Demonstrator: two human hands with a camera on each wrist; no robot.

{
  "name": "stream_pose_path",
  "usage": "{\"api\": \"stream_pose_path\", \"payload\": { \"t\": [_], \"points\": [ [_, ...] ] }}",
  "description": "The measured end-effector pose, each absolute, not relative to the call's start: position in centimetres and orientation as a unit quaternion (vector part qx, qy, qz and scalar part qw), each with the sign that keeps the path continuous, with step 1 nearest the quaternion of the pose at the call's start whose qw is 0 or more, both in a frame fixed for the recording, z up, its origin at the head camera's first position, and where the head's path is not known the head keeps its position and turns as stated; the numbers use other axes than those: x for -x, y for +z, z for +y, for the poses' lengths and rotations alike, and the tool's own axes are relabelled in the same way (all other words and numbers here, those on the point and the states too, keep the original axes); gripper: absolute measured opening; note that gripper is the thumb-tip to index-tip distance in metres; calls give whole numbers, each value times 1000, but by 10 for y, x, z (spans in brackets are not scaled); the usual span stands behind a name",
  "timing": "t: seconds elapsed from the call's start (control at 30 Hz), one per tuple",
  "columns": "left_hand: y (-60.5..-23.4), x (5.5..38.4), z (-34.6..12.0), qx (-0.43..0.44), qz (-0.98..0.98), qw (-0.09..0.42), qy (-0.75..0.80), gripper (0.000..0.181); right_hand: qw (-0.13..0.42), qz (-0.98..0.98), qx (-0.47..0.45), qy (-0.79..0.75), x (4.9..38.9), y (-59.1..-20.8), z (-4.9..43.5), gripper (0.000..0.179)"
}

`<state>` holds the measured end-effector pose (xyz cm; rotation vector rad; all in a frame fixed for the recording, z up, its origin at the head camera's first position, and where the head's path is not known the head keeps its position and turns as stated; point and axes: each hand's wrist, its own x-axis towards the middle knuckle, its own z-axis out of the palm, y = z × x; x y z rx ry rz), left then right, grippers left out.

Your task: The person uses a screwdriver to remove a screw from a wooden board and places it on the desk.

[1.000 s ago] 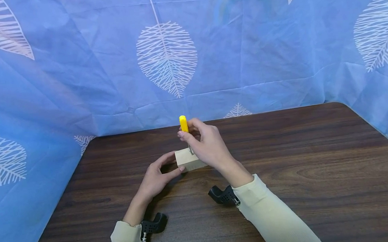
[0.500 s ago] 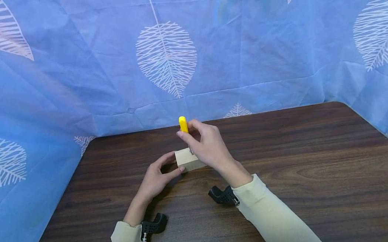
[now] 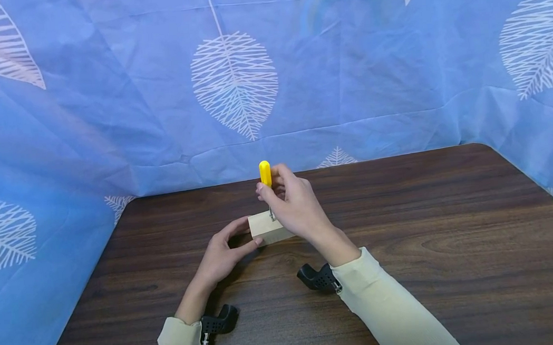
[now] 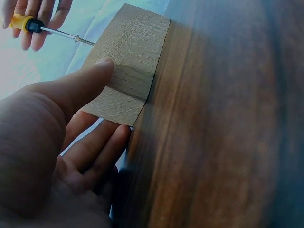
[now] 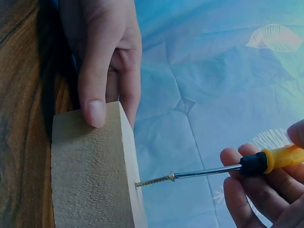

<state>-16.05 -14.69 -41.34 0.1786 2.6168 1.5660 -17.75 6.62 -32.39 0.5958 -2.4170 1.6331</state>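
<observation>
A pale wooden block (image 3: pixel 263 227) lies on the table, with my left hand (image 3: pixel 221 256) gripping its left end between thumb and fingers. In the right wrist view, a threaded screw (image 5: pixel 154 181) stands out of the block's top face, much of its thread exposed. My right hand (image 3: pixel 298 205) holds a screwdriver (image 3: pixel 265 174) by its yellow handle, thumb on one side and fingers on the other. The steel shaft meets the screw head in line with it. In the head view the right hand hides the block's right end.
The dark wood-grain table (image 3: pixel 432 226) extends around both hands, its far edge against a blue cloth (image 3: pixel 157 95) printed with white leaves. Black wrist mounts (image 3: pixel 317 278) stick out inward from both cream sleeves, low over the tabletop.
The yellow screwdriver handle has shifted slightly up and to the right, and the right hand's thumb and fingers have moved on it. The left hand and block stay put.
</observation>
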Motion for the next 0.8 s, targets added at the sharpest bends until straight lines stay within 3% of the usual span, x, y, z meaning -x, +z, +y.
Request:
{"api": "stream_pose_path", "payload": {
  "t": [0.33,0.8],
  "points": [
    [-414,160,-148,-60,855,45,514,63,102,-814,-202,536,177,-323,65,21],
    [-413,160,-147,-57,860,44,506,66,132,-815,-179,535,176,-320,68,25]
  ]
}}
